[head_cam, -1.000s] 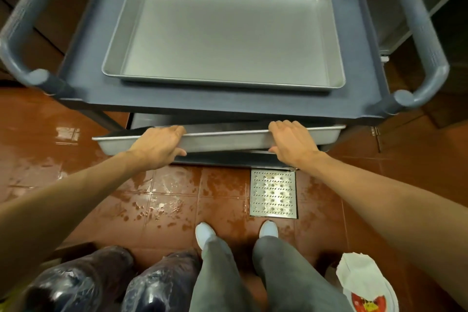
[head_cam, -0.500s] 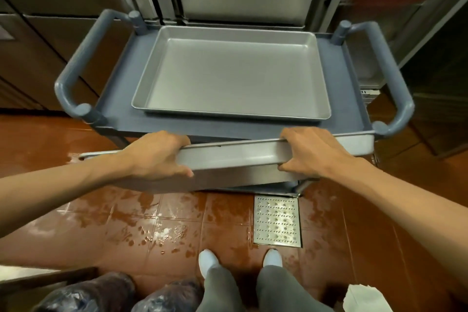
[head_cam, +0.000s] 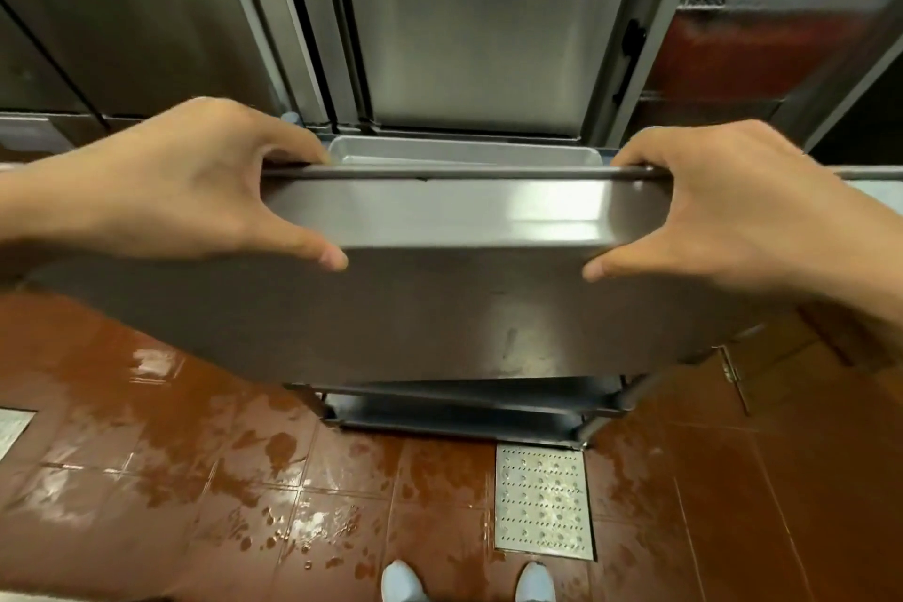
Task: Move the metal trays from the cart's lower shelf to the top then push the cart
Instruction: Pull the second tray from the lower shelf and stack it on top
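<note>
Metal tray (head_cam: 440, 308): long side runs 9 to 3 o'clock.
Left hand (head_cam: 185, 181), right hand (head_cam: 733, 205): fingers clamp its near rim.
Other tray (head_cam: 464, 155): 12 o'clock, behind.

Bare forearms, sleeveless in view; white shoes (head_cam: 403, 582) on both feet.

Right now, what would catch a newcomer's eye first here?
The big metal tray fills the middle, raised and tilted so its underside faces the camera, with the left hand and right hand clamped on its near rim. Below, the red tiled floor is wet, with a metal drain grate near the feet.
</note>
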